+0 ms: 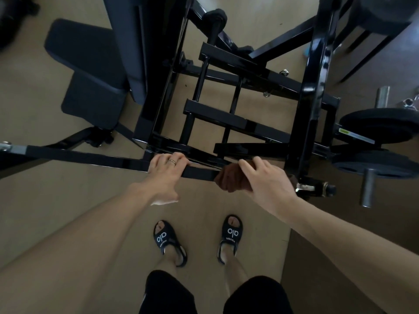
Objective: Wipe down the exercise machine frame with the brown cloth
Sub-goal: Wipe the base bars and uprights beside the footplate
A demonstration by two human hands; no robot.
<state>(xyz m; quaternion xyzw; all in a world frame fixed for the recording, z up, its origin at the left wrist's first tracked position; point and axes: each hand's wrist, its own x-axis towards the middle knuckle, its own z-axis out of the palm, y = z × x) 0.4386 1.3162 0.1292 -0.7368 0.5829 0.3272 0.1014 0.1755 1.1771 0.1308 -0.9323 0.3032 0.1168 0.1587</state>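
Indoors, tan smooth floor (68, 189) under a glossy black square-tube exercise machine frame (235, 121). Left hand (166, 168) curls over the frame's near crossbar, ring on one finger. Right hand (267, 180) presses the bunched brown cloth (229, 180) onto that bar, just beside the left hand; grip probably wraps the cloth, partly hidden. Padded black bench (90, 75) left of the frame, round weight plates (381, 125) right.

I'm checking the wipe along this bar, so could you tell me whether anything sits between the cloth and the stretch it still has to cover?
Yes: the left hand grips the same black bar, just left of the brown cloth that the right hand presses on it. Only a short bare stretch separates them.
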